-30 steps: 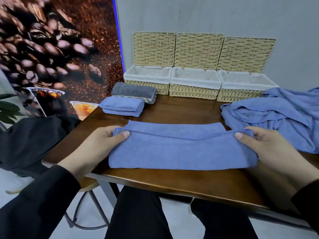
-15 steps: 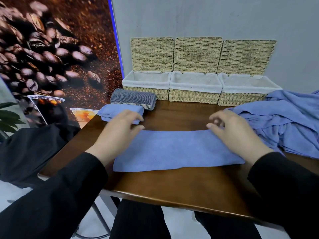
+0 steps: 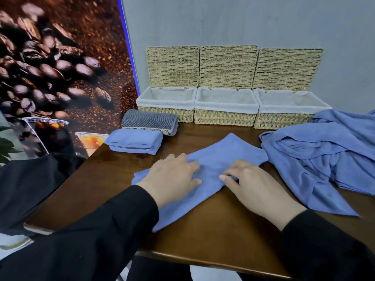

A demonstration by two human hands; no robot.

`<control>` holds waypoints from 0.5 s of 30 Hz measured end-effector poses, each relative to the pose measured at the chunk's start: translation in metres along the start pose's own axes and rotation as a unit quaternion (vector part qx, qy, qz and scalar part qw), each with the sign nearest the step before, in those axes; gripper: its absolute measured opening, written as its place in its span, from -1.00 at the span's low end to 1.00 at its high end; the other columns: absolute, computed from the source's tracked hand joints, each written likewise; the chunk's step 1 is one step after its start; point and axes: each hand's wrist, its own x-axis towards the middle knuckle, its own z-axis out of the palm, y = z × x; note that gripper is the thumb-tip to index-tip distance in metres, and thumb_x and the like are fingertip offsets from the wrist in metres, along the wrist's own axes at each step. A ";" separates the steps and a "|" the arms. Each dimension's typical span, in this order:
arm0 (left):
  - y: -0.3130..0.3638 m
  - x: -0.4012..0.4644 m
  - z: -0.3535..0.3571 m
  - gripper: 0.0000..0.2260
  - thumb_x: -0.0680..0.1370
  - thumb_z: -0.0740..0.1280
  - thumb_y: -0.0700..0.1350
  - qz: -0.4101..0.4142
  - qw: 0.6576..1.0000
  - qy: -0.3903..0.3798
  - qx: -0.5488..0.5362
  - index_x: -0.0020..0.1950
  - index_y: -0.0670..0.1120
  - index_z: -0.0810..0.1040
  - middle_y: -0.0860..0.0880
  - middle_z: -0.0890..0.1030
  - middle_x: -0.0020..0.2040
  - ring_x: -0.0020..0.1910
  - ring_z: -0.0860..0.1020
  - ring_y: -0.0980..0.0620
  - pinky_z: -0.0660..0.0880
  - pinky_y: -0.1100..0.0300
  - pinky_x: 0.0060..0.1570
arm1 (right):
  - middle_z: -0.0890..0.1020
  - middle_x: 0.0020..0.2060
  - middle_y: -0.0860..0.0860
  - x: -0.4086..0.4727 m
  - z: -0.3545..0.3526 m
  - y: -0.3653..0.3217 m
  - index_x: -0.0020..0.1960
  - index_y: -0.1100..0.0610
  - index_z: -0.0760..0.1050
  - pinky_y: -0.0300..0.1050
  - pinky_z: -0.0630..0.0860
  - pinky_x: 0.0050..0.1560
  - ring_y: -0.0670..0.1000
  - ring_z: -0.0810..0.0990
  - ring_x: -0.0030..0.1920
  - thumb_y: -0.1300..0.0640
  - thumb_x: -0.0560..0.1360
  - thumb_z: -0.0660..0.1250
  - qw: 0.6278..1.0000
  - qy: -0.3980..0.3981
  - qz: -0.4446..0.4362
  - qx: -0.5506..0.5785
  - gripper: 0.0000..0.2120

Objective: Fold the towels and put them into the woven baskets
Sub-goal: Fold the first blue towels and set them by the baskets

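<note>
Both palms flat, left hand (image 3: 174, 177) and right hand (image 3: 251, 185) pressing the folded blue towel (image 3: 219, 157): soft, light, floppy, so I'd pinch its short ends.

table (image 3: 213, 226), dark wood | centre: blue strip towel (image 3: 215, 159) | right: rumpled blue towels (image 3: 324, 157) | left: folded blue towel (image 3: 135, 141), grey roll (image 3: 149, 122) | back: three baskets (image 3: 224, 117)

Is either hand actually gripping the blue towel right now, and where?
Neither grips it. The left hand and right hand rest on the middle of the folded blue towel, fingers fairly flat.
</note>
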 end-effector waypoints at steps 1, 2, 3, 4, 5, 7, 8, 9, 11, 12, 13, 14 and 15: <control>0.003 0.002 -0.003 -0.69 0.65 0.15 0.24 0.001 1.000 0.002 -0.001 0.25 0.11 0.48 0.01 0.45 0.10 0.10 0.47 -0.10 0.45 0.02 0.08 | 0.55 -0.04 -0.14 0.005 0.004 0.005 -0.05 -0.08 0.60 0.07 0.50 0.07 -0.01 0.55 0.03 -0.24 0.61 0.06 1.000 0.016 0.018 -0.006 -0.60; 0.004 0.005 -0.005 -0.72 0.66 0.16 0.22 0.015 1.000 -0.002 -0.018 0.20 0.11 0.53 0.03 0.46 0.06 0.09 0.50 -0.09 0.45 0.05 0.05 | 0.57 0.05 -0.15 0.009 0.007 0.010 0.00 -0.08 0.62 0.08 0.47 0.14 0.00 0.54 0.12 -0.25 0.60 0.03 0.999 0.032 0.036 -0.018 -0.56; 0.005 0.007 -0.008 -0.75 0.66 0.18 0.18 0.042 0.997 -0.011 -0.057 0.15 0.11 0.57 0.06 0.47 0.00 0.06 0.52 -0.05 0.45 0.06 0.03 | 0.58 0.17 -0.16 0.014 0.010 0.015 0.10 -0.08 0.63 0.08 0.43 0.23 0.01 0.52 0.23 -0.26 0.61 0.03 0.997 0.041 0.050 -0.028 -0.55; 0.003 0.010 -0.009 -0.78 0.66 0.21 0.15 0.074 0.991 -0.021 -0.106 0.09 0.11 0.61 0.10 0.48 -0.06 0.02 0.53 0.01 0.46 0.07 0.02 | 0.55 0.32 -0.16 0.018 0.011 0.020 0.23 -0.06 0.62 0.09 0.36 0.36 0.00 0.47 0.36 -0.24 0.64 0.06 0.997 0.039 0.060 -0.027 -0.55; 0.000 0.013 -0.008 -0.80 0.65 0.25 0.11 0.103 0.983 -0.020 -0.153 0.07 0.10 0.64 0.13 0.49 -0.10 -0.04 0.52 0.09 0.47 0.07 0.01 | 0.46 0.45 -0.15 0.023 0.013 0.026 0.38 -0.03 0.54 0.11 0.24 0.49 -0.03 0.37 0.48 -0.20 0.66 0.08 0.998 0.021 0.064 -0.013 -0.55; -0.007 0.021 0.000 -0.84 0.64 0.30 0.07 0.127 0.969 0.029 -0.212 0.09 0.10 0.66 0.18 0.50 -0.08 -0.05 0.46 0.21 0.45 0.11 0.05 | 0.22 0.60 -0.13 0.033 0.013 0.036 0.57 0.04 0.30 0.12 -0.06 0.60 -0.08 0.10 0.61 -0.12 0.71 0.04 0.998 -0.039 0.050 0.023 -0.51; -0.011 0.026 0.007 -0.83 0.63 0.32 0.08 0.125 0.964 0.060 -0.225 0.15 0.11 0.65 0.20 0.51 0.00 0.03 0.45 0.23 0.42 0.12 0.13 | 0.13 0.62 -0.13 0.038 0.012 0.041 0.61 0.07 0.21 0.11 -0.16 0.60 -0.10 0.01 0.63 -0.09 0.72 0.01 0.997 -0.062 0.041 0.033 -0.49; -0.013 0.031 0.014 -0.78 0.63 0.31 0.11 0.115 0.964 0.074 -0.227 0.24 0.14 0.62 0.21 0.51 0.14 0.16 0.42 0.22 0.34 0.12 0.23 | 0.07 0.63 -0.13 0.043 0.012 0.046 0.63 0.08 0.15 0.11 -0.20 0.60 -0.12 -0.05 0.63 -0.07 0.73 -0.02 0.996 -0.073 0.032 0.037 -0.49; -0.014 0.039 0.026 -0.68 0.64 0.25 0.18 0.081 0.973 0.059 -0.206 0.40 0.22 0.51 0.23 0.38 0.45 0.43 0.27 0.22 0.14 0.13 0.38 | 0.00 0.64 -0.12 0.054 0.013 0.058 0.65 0.09 0.10 0.12 -0.21 0.60 -0.12 -0.11 0.63 -0.04 0.73 -0.04 0.996 -0.081 0.022 0.032 -0.48; -0.013 0.043 0.031 -0.64 0.65 0.21 0.20 0.064 0.977 0.047 -0.196 0.44 0.24 0.46 0.24 0.30 0.52 0.50 0.19 0.23 0.07 0.11 0.43 | -0.02 0.64 -0.11 0.058 0.013 0.062 0.65 0.09 0.10 0.12 -0.20 0.61 -0.12 -0.12 0.63 -0.03 0.73 -0.03 0.996 -0.082 0.024 0.030 -0.48; -0.012 0.047 0.034 -0.63 0.66 0.18 0.21 0.051 0.979 0.042 -0.191 0.47 0.26 0.42 0.25 0.25 0.56 0.54 0.15 0.23 0.03 0.08 0.47 | -0.02 0.64 -0.10 0.062 0.013 0.066 0.64 0.09 0.12 0.12 -0.20 0.61 -0.11 -0.12 0.63 -0.03 0.73 -0.01 0.996 -0.076 0.028 0.033 -0.49; -0.011 0.051 0.036 -0.62 0.66 0.16 0.23 0.041 0.980 0.043 -0.188 0.48 0.27 0.40 0.26 0.23 0.57 0.56 0.13 0.23 0.01 0.03 0.51 | 0.01 0.64 -0.09 0.064 0.013 0.067 0.63 0.09 0.16 0.11 -0.19 0.62 -0.11 -0.11 0.63 -0.02 0.73 0.03 0.997 -0.057 0.031 0.043 -0.50; -0.011 0.055 0.038 -0.61 0.66 0.14 0.23 0.032 0.982 0.042 -0.183 0.48 0.27 0.38 0.26 0.21 0.58 0.56 0.12 0.22 0.01 -0.01 0.52 | 0.07 0.64 -0.09 0.064 0.011 0.066 0.61 0.07 0.22 0.10 -0.17 0.62 -0.12 -0.07 0.63 -0.02 0.72 0.08 0.998 -0.024 0.030 0.056 -0.52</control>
